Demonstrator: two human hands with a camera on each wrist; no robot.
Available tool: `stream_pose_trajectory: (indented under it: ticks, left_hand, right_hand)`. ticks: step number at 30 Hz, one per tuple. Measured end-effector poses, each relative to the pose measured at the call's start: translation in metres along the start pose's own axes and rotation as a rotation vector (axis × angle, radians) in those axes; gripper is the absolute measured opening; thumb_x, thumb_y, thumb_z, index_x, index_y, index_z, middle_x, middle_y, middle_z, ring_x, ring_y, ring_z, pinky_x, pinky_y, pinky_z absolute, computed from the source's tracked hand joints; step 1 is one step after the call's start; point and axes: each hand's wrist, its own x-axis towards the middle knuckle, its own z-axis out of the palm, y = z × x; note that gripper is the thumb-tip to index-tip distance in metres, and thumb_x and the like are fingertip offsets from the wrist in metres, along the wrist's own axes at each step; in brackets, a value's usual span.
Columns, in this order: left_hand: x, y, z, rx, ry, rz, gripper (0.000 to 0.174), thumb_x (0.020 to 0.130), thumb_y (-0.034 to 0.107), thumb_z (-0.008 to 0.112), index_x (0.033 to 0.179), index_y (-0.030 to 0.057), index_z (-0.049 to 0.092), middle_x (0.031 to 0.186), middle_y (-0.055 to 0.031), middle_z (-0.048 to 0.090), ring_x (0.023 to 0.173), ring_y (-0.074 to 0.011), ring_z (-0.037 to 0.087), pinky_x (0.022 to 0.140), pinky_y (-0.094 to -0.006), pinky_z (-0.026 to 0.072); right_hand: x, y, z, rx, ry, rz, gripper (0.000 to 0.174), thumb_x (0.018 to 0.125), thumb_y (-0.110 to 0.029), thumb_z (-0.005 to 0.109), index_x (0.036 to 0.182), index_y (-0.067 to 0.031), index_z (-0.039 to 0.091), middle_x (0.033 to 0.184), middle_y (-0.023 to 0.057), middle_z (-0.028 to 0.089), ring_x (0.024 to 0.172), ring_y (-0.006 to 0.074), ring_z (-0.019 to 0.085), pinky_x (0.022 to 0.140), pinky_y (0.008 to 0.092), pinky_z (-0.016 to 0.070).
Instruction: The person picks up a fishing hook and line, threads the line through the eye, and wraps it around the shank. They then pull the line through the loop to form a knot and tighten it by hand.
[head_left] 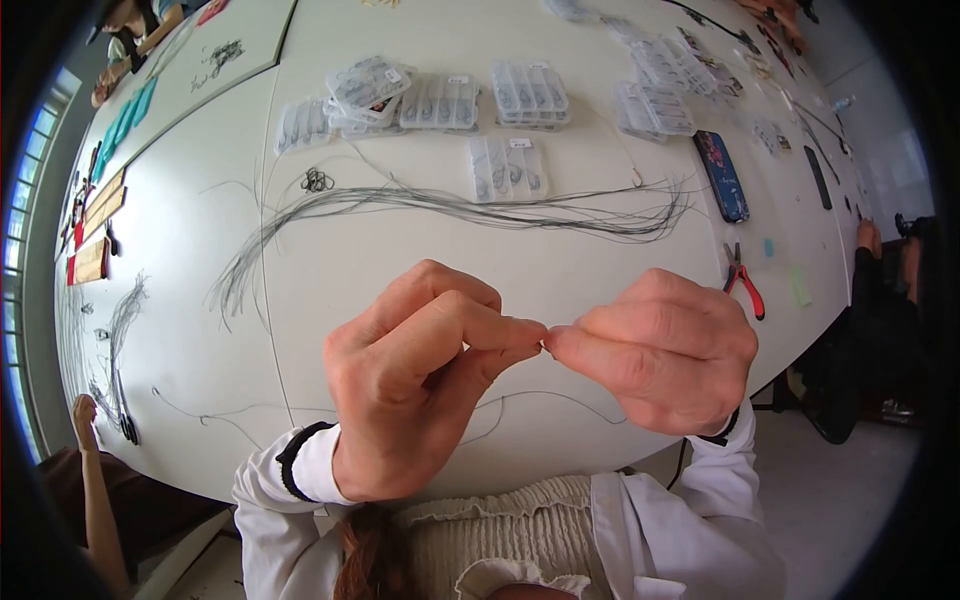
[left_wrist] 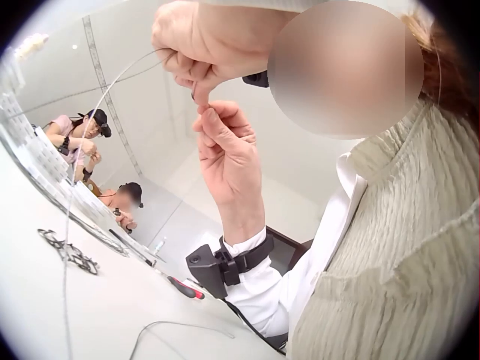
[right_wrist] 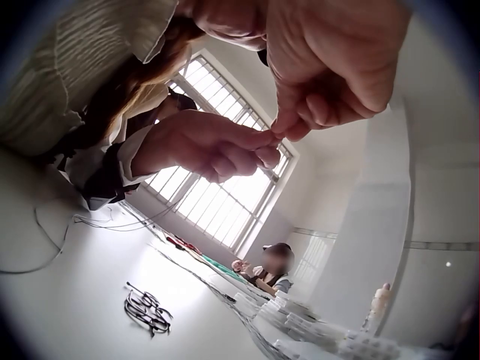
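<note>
In the head view the left hand point(head_left: 415, 380) and the right hand point(head_left: 665, 350) meet fingertip to fingertip above the near part of the table. Thumb and forefinger of each are pinched together. A small dark piece point(left_wrist: 193, 95) shows at the meeting fingertips in the left wrist view; its shape is mostly hidden. From the left hand point(left_wrist: 210, 41) a thin line point(left_wrist: 112, 81) arcs down. The right hand point(left_wrist: 229, 154) is below it there. Under the hands, a loose thin line point(head_left: 240, 410) lies on the table point(head_left: 350, 270).
A long bundle of lines point(head_left: 450, 205) crosses the table beyond the hands. Behind it are clear hook boxes point(head_left: 437, 103) and a pile of black hooks point(head_left: 317, 180). Red-handled pliers point(head_left: 745, 285) and a dark patterned case point(head_left: 722, 178) lie at right. Other people sit around the table.
</note>
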Motion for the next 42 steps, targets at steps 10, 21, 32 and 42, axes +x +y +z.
stream_pose_trajectory:
  ticks: [10, 21, 32, 42]
  left_hand:
    - [-0.001, 0.002, -0.006, 0.050, 0.018, 0.006, 0.016, 0.064, -0.011, 0.069, 0.067, 0.0022, 0.060, 0.071, -0.0028, 0.051, 0.056, -0.0079, 0.043, 0.049, -0.0221, 0.0340]
    - [0.004, -0.018, -0.008, -0.358, 0.003, -0.371, 0.014, 0.073, -0.010, 0.064, 0.070, 0.0002, 0.055, 0.077, -0.0030, 0.050, 0.068, -0.0075, 0.051, 0.061, -0.0194, 0.0423]
    - [0.002, -0.017, -0.001, -0.570, 0.040, -0.460, 0.008, 0.080, 0.000, 0.064, 0.075, 0.0010, 0.058, 0.071, 0.0001, 0.059, 0.050, 0.0007, 0.038, 0.044, -0.0163, 0.0294]
    - [0.006, -0.017, -0.007, -0.769, -0.124, -0.773, 0.006, 0.083, 0.006, 0.060, 0.078, 0.0056, 0.056, 0.079, 0.0007, 0.055, 0.049, -0.0012, 0.031, 0.043, -0.0161, 0.0233]
  right_hand:
    - [-0.002, -0.008, -0.007, -0.043, 0.077, 0.169, 0.028, 0.047, 0.004, 0.062, 0.075, -0.0007, 0.064, 0.059, 0.0012, 0.044, 0.047, 0.0116, 0.039, 0.037, 0.0240, 0.0284]
    - [-0.016, 0.057, -0.083, -0.392, 0.610, 0.606, 0.003, 0.079, -0.005, 0.064, 0.081, -0.0046, 0.067, 0.070, -0.0034, 0.059, 0.055, 0.0000, 0.040, 0.046, 0.0167, 0.0279]
    - [0.010, 0.009, -0.024, 0.575, -0.119, 0.462, 0.045, 0.078, -0.007, 0.061, 0.120, 0.0031, 0.047, 0.122, 0.0154, 0.048, 0.116, 0.0229, 0.045, 0.099, 0.0350, 0.0330]
    - [0.013, 0.020, -0.003, 0.253, -0.296, 0.440, 0.006, 0.079, 0.006, 0.054, 0.076, 0.0002, 0.056, 0.059, 0.0043, 0.051, 0.050, 0.0096, 0.045, 0.046, 0.0245, 0.0341]
